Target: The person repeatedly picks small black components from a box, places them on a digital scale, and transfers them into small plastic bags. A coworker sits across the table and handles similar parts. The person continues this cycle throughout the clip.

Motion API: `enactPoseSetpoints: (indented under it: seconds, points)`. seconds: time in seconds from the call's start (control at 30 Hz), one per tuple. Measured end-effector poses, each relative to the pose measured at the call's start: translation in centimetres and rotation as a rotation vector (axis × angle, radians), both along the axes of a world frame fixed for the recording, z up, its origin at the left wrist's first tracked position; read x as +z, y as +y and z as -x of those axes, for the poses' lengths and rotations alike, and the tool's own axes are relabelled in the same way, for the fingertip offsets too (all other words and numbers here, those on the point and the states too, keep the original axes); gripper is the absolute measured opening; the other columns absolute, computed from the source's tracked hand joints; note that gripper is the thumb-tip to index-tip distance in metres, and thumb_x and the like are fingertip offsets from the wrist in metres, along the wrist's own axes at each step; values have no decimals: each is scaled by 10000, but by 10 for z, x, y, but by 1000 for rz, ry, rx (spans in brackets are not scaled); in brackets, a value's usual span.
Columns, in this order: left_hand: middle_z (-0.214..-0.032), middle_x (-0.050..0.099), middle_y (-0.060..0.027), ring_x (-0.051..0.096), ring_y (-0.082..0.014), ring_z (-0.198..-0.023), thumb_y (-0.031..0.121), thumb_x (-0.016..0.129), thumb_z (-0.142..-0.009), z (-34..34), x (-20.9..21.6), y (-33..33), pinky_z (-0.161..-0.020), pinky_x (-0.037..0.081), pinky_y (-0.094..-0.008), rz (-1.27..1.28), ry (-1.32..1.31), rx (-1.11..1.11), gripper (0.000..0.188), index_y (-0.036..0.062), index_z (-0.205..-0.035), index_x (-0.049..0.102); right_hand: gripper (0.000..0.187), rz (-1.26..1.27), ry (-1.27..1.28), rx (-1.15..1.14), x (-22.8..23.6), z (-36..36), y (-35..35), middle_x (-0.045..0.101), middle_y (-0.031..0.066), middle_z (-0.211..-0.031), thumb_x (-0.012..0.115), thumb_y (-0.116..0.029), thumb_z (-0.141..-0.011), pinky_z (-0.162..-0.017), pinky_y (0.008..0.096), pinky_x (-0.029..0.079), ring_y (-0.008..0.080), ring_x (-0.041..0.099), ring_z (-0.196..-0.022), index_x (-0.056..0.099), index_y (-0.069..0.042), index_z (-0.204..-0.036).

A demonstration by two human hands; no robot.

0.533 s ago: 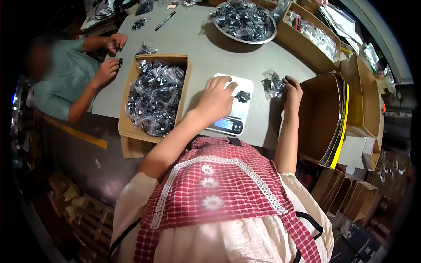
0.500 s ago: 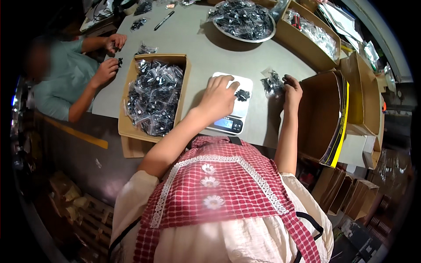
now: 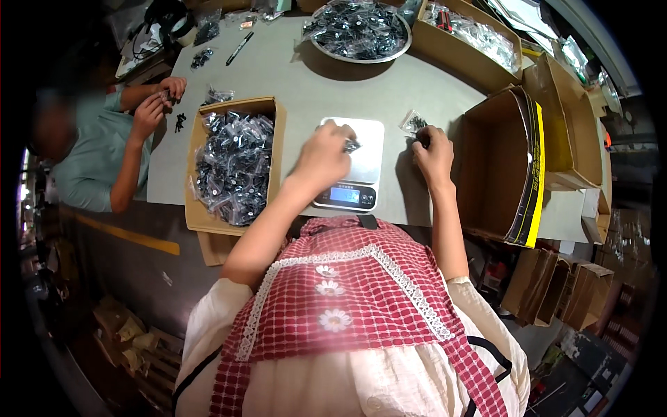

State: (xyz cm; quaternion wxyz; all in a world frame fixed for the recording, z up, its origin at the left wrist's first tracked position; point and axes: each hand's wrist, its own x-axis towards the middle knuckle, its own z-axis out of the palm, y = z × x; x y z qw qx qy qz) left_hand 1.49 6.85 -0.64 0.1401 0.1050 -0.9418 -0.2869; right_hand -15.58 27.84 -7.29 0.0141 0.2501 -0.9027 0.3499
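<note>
My left hand point(image 3: 323, 158) is closed over the white digital scale point(image 3: 368, 161), slightly blurred. A cluster of small black parts point(image 3: 351, 146) shows at its fingertips; their exact kind is too small to make out. My right hand point(image 3: 436, 154) is to the right of the scale, with thumb and fingers closed on a small clear plastic bag point(image 3: 413, 121) that has dark pieces in it. Left of the scale stands an open cardboard box point(image 3: 276, 142) filled with small bags of black parts.
A metal bowl point(image 3: 361, 60) heaped with similar bags stands at the back. Cardboard boxes point(image 3: 490, 156) line the right side. A marker pen point(image 3: 240, 48) lies at the far left. Across the table's left edge, a co-worker's hands point(image 3: 157, 104) work near loose black parts point(image 3: 180, 123).
My left hand has gathered up the black parts that lay on the scale's plate. My right hand and the bag have come closer to the scale. The view has shifted a little.
</note>
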Motion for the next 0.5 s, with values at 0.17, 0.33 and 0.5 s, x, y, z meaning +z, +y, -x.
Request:
enactPoseSetpoints:
  seconds: [0.17,0.33,0.5]
  points:
    - [-972,642,-104,651,-252,-915,-5,696,-751,-61,41,-44,-785,547,-380,-269,209,376,333,77,-1074,700,142,375,-407,1,23,-12,-5,721,50,-882,704,-22,-829,-745,282,541,123,672,-781,693,14,-966]
    - [-1097,649,-131,643,-279,-1027,24,743,-749,-129,36,-98,-912,517,-383,-72,187,616,424,73,-1165,683,276,353,-315,329,57,-37,-37,723,104,-1068,759,-157,-877,-895,319,522,202,688,-982,709,-28,-1116]
    - [-1274,600,-162,555,-369,-1207,44,734,-776,-136,39,-102,-1065,422,-461,209,257,615,461,97,-1228,657,538,-298,396,-24,-11,6,-33,567,241,-1344,719,-270,-849,-1084,580,345,411,532,-1248,595,-50,-1324]
